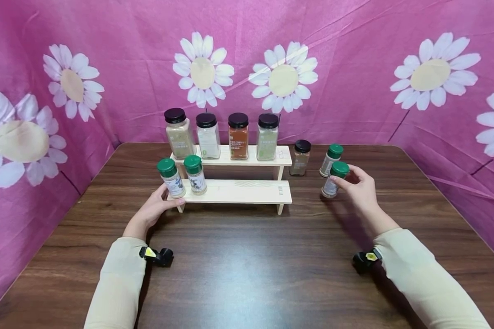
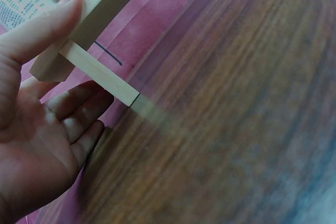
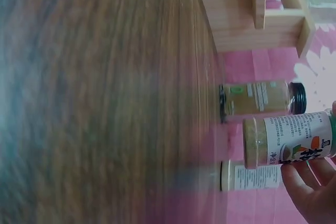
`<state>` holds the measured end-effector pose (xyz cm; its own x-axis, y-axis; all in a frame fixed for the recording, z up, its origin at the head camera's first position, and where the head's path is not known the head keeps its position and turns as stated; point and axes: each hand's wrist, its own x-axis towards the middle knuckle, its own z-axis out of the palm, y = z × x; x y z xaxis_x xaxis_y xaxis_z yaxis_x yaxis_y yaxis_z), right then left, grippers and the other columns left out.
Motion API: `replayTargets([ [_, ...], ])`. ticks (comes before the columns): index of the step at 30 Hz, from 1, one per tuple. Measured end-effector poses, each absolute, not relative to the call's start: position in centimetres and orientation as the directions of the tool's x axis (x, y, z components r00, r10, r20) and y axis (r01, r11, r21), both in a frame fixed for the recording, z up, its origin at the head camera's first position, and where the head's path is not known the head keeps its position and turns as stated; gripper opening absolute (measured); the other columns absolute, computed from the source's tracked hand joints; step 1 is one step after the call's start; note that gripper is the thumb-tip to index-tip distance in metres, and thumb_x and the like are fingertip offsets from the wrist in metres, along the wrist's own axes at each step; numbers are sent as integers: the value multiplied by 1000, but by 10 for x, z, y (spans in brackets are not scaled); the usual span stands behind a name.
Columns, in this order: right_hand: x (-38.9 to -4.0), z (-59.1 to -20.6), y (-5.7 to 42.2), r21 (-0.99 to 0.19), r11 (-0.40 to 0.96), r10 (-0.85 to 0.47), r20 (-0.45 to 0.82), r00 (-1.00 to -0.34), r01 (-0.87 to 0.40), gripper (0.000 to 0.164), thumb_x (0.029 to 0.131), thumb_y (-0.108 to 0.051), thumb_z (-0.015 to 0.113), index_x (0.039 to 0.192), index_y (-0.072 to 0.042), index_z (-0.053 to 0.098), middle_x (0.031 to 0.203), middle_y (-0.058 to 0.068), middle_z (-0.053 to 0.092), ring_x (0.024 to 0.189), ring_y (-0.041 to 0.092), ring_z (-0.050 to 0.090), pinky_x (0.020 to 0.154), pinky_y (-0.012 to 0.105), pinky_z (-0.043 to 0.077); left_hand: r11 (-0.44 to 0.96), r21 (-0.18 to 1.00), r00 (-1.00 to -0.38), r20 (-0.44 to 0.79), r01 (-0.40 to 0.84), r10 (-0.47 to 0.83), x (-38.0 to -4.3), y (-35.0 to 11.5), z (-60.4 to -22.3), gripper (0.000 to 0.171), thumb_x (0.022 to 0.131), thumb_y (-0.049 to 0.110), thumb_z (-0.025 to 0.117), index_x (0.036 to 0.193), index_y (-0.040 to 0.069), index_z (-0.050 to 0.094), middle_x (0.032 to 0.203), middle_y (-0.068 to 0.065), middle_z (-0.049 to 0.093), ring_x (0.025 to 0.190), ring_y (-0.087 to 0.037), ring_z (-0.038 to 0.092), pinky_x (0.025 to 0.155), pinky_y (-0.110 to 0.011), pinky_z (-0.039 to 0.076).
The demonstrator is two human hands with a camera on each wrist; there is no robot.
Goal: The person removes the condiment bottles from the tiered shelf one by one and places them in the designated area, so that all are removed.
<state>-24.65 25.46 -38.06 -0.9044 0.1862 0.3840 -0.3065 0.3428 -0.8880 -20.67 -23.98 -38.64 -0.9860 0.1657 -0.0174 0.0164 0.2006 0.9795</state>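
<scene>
A brown wood-grain table [image 1: 247, 265] bears a two-tier pale wooden rack [image 1: 247, 192]. The left hand [image 1: 150, 209] has fingers gripping the lower tier's left end. Right of the rack, the right hand's [image 1: 361, 187] fingers grasp a clear cylindrical jar with green cap and white label [image 3: 290, 139], lifted above the table.

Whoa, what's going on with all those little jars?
Somebody is handling spice jars at a wooden rack. Their right hand is holding one green-lidded jar up off the table, while their left hand grips the rack's left end. Right now, four black-lidded jars stand on the top shelf and two green-lidded ones on the left of the bottom shelf. Another black-lidded jar and green-lidded jar stand on the table, right of the rack.
</scene>
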Motion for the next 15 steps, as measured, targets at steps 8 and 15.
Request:
replayTargets([
  [8,-249,-370,262,-918,317,261,325,-909,-237,31,70,-11,72,99,-14,62,78,-9,56,73,3,50,61,13,40,197,980,-985,-14,20,170,-208,-240,-386,67,78,6,62,132,0,24,130,-20,29,119,-27,21,98,-42,13],
  [15,-244,-349,259,-900,418,363,294,-884,-127,28,71,-11,70,97,-8,59,78,-12,53,75,2,47,62,13,37,203,979,-986,-14,21,169,-207,-240,-387,67,78,6,62,132,0,24,130,-21,29,120,-28,20,98,-42,12],
])
